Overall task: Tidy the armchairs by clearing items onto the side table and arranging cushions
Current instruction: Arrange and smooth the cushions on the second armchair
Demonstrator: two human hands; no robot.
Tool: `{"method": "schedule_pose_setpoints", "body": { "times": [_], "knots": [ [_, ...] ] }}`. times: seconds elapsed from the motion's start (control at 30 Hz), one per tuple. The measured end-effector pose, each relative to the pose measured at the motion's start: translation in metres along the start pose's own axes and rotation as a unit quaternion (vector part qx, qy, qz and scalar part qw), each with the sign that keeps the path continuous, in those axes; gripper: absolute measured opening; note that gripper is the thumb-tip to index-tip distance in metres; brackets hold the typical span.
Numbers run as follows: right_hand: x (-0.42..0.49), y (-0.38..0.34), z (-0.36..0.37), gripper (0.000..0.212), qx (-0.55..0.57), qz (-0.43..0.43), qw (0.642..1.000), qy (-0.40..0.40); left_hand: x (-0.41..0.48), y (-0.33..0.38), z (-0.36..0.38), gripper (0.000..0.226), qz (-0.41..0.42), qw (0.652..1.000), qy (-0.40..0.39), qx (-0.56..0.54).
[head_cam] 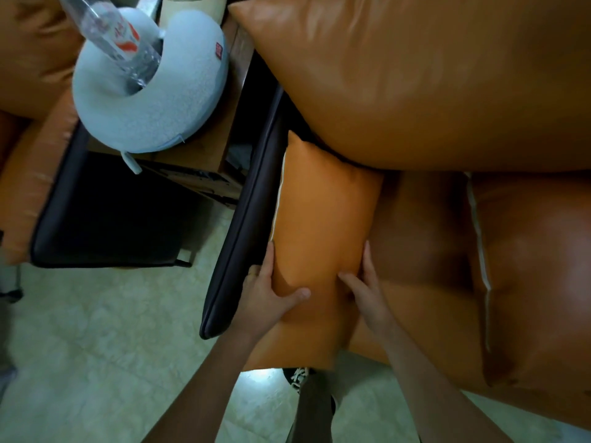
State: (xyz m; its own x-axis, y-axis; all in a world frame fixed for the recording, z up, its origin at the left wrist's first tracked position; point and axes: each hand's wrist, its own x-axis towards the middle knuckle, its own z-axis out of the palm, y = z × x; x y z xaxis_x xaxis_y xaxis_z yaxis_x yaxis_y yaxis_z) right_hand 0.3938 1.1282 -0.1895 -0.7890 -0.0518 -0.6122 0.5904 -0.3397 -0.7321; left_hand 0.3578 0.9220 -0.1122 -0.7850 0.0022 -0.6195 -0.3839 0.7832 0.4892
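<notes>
An orange leather side cushion (pixel 319 219) stands on edge along the left inner side of the armchair, against the dark armrest (pixel 246 219). My left hand (pixel 271 298) grips its near end from the left, thumb across the front. From the right, my right hand (pixel 364 289) presses against that same end. A large orange back cushion (pixel 431 84) lies above it. Another orange cushion (pixel 537 276) with white piping sits at the seat's right side. On the wooden side table (pixel 211 139) rest a pale blue neck pillow (pixel 153 97) and a clear plastic bottle (pixel 112 33).
A second armchair with a dark armrest (pixel 105 215) and orange cushions stands at the left, beyond the side table. Pale tiled floor (pixel 96 340) lies in front. My leg and shoe (pixel 303 378) are below the seat's front edge.
</notes>
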Motion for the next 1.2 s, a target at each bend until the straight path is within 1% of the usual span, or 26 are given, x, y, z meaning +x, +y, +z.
{"method": "schedule_pose_setpoints", "body": {
  "times": [0.07,0.13,0.2,0.3,0.43,0.5,0.6,0.7,0.8,0.83,0.87,0.97,1.0,1.1,1.2],
  "knots": [
    [0.005,-0.004,-0.009,0.095,-0.038,0.001,0.999,0.0,0.013,0.005,0.004,0.116,-0.003,1.0,-0.006,-0.001],
    [0.007,-0.008,-0.015,0.098,-0.096,-0.021,0.995,0.011,0.02,0.007,0.007,0.114,-0.007,1.0,-0.01,-0.013],
    [0.006,-0.013,-0.013,0.096,-0.16,-0.052,0.986,0.02,0.015,0.004,0.007,0.111,0.009,1.0,-0.009,-0.016],
    [0.009,-0.024,-0.002,0.093,-0.216,-0.076,0.973,0.018,0.002,-0.002,0.014,0.101,0.05,0.998,0.028,0.01],
    [0.027,-0.023,0.005,0.097,-0.286,-0.083,0.955,0.013,0.005,-0.007,0.03,0.095,0.058,0.995,0.048,0.059],
    [0.037,-0.019,0.002,0.096,-0.305,-0.08,0.949,0.004,0.013,-0.006,0.036,0.091,0.058,0.993,0.053,0.086],
    [0.045,-0.02,-0.001,0.095,-0.323,-0.049,0.945,-0.019,0.017,-0.006,0.036,0.088,0.052,0.992,0.043,0.106],
    [0.036,-0.031,-0.006,0.094,-0.335,-0.044,0.941,-0.037,0.011,-0.002,0.028,0.091,0.039,0.996,0.029,0.079],
    [0.022,-0.048,-0.027,0.087,-0.339,-0.051,0.938,-0.043,0.004,0.014,0.024,0.091,0.023,0.998,0.03,0.043],
    [0.014,-0.053,-0.034,0.084,-0.344,-0.061,0.936,-0.035,0.003,0.023,0.023,0.088,0.025,0.999,0.035,0.022],
    [0.006,-0.057,-0.043,0.082,-0.35,-0.071,0.934,-0.018,0.002,0.035,0.024,0.084,0.044,0.998,0.043,0.011],
    [-0.024,-0.07,-0.077,0.075,-0.341,-0.105,0.933,0.053,0.005,0.078,0.031,0.074,0.131,0.99,0.04,0.035],
    [-0.038,-0.074,-0.094,0.072,-0.334,-0.116,0.931,0.086,0.007,0.099,0.037,0.071,0.157,0.987,0.01,0.032],
    [-0.079,-0.089,-0.138,0.069,-0.311,-0.132,0.923,0.183,0.006,0.161,0.062,0.065,0.204,0.972,-0.114,0.01],
    [-0.119,-0.101,-0.171,0.064,-0.289,-0.155,0.908,0.263,0.0,0.222,0.094,0.064,0.278,0.942,-0.173,0.069]
  ]
}}
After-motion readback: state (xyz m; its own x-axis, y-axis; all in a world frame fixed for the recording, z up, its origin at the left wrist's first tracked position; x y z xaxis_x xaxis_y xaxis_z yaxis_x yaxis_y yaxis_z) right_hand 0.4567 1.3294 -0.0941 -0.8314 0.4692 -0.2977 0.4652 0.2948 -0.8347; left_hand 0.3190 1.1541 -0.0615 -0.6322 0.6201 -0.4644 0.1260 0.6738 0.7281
